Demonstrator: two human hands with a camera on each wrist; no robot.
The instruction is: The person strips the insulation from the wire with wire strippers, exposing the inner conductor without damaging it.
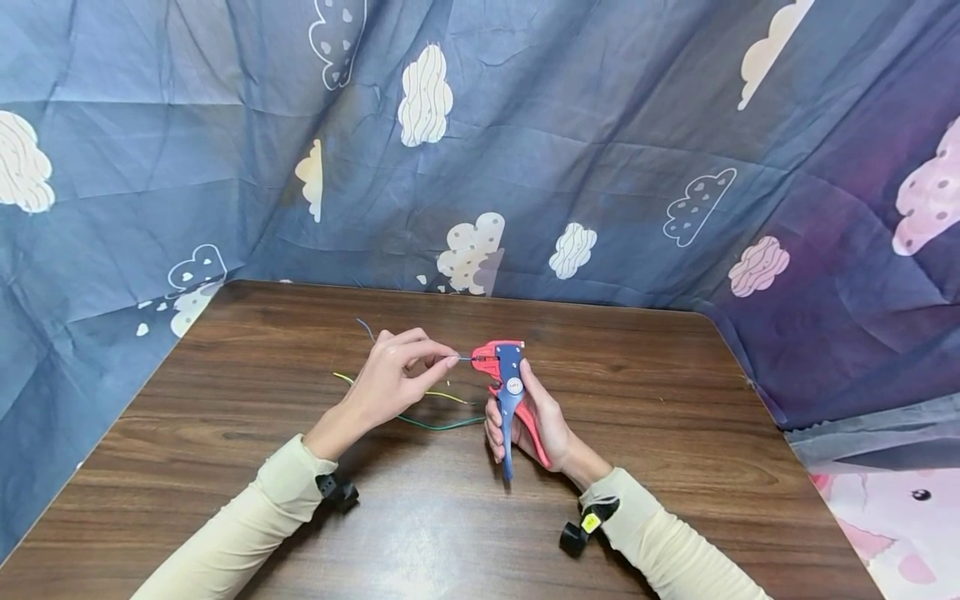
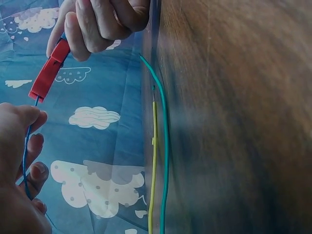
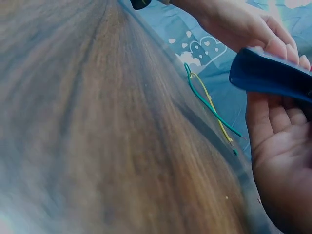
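My left hand [image 1: 393,375] pinches a thin blue wire [image 2: 26,151] between thumb and fingertips. One end of the wire runs into the red nose of a wire stripper [image 1: 513,367]; its other end sticks out behind the hand. My right hand [image 1: 546,421] grips the stripper upright by its blue and red handles, fingers wrapped round them. Seen from the left wrist, the red nose [image 2: 48,73] points toward the pinching fingertips. In the right wrist view, the blue handle [image 3: 268,73] crosses in front of the fingers and hides part of them.
Below the hands, a yellow wire [image 1: 450,396] and a green wire [image 1: 438,428] lie on the brown wooden table [image 1: 660,500]. A tiny green piece [image 3: 235,152] is near their ends. A blue cloud-print cloth [image 1: 570,167] hangs behind the table.
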